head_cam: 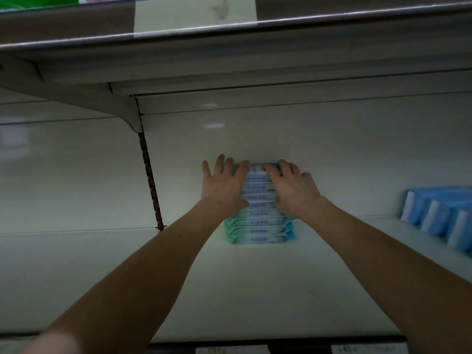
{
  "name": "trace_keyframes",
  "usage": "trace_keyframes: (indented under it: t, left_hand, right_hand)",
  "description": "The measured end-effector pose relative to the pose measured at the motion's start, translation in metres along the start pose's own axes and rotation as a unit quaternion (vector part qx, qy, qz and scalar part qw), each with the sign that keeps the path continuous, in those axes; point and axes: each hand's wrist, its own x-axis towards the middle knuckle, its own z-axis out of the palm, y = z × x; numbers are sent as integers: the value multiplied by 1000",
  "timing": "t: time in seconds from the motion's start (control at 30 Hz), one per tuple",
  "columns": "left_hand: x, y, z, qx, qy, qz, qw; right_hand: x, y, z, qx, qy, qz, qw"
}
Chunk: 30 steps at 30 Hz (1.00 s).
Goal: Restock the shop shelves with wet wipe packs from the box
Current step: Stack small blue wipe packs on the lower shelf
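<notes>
One stack (259, 226) of wipe packs stands on the shelf (255, 290), close to its back wall (319, 149). The left hand (224, 185) lies flat against the stack's left side, fingers (220, 162) straight and spread, while the right hand (293, 187) presses the right side and top, fingers only lightly bent, gripping nothing. Blue packs (439, 213) sit well apart at the shelf's right end.
</notes>
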Motion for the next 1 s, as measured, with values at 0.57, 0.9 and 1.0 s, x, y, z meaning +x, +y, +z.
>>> trace_keyframes:
  t: [0.57, 0.9, 1.0]
  left_hand:
    - [-13, -2, -34, -41, 14, -27, 999]
    - [-70, -54, -62, 1, -50, -144, 988]
    - [-100, -74, -75, 19, -64, -194, 979]
  right_hand:
    - [-1, -39, -51, -30, -13, -62, 998]
    - [-11, -120, -76, 34, -36, -150, 987]
    - [-15, -150, -86, 60, -30, -199, 978]
